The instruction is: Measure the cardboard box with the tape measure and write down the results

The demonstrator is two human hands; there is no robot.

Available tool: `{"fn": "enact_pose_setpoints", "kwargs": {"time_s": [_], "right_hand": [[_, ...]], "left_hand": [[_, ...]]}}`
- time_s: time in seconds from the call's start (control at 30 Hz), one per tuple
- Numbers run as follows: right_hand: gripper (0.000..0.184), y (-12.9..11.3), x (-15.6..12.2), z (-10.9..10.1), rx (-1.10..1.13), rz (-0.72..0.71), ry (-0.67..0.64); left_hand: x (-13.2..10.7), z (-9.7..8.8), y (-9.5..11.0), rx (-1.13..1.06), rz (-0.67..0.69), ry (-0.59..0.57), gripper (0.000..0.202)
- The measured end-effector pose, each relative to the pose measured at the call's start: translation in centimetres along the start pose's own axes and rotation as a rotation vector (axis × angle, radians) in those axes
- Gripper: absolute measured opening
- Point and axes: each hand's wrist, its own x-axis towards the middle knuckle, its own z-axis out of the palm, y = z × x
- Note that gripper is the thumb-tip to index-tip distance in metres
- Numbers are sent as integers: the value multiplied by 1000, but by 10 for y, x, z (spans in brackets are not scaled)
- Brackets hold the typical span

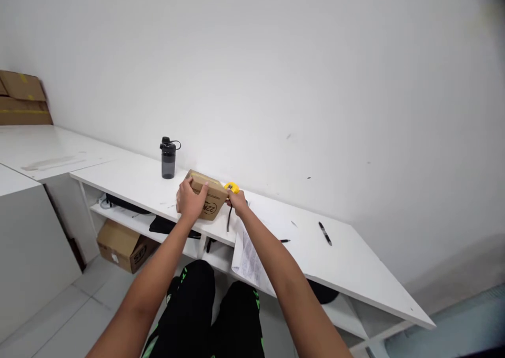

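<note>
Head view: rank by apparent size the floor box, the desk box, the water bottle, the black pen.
1. Floor box, though partly hidden.
2. Desk box.
3. Water bottle.
4. Black pen, clearly smallest.

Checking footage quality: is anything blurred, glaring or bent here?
Head view: soft even light, no glare on the white desk; the small brown cardboard box gripped by the left hand is sharp; the top-right corner is smeared; the desk slants, wide-lens tilt.

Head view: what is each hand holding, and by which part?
The left hand grips the small cardboard box by its left end. The right hand is at a yellow object beside it; whether it grips it cannot be told.
</note>
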Motion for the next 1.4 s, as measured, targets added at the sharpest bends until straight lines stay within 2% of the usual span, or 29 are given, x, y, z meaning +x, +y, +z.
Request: {"fn": "enact_pose_setpoints", "kwargs": {"time_s": [0.1, 0.2, 0.33, 0.47, 0.6, 0.77, 0.97, 1.2, 1.4], "right_hand": [[38, 1, 2, 9, 114, 33, 70], [40, 1, 9, 12, 142, -101, 10], [48, -5, 26, 22, 65, -226, -139], [55, -16, 42, 49, -138, -336, -198], [59, -25, 53, 82, -424, -479, -318], [68, -29, 58, 106, -561, -512, -369], [68, -27, 58, 101, -541, -527, -430], [66, -29, 57, 100, -467, -479, -425], [63, -28, 63, 101, -410, -474, -412]], "left_hand": [[33, -3, -14, 82, -48, 12, 55], [53, -2, -46, 35, -112, 39, 49], [62, -2, -96, -215, -147, -58, 41], [64, 6, -121, -342, -139, -102, 39], [72, 13, -129, -343, -102, -165, 43], [77, 16, -137, -311, -90, -203, 59], [77, 17, -138, -278, -56, -255, 59], [87, 11, -130, -278, -120, -294, 57], [114, 3, -112, -235, -163, -529, 54]]}}
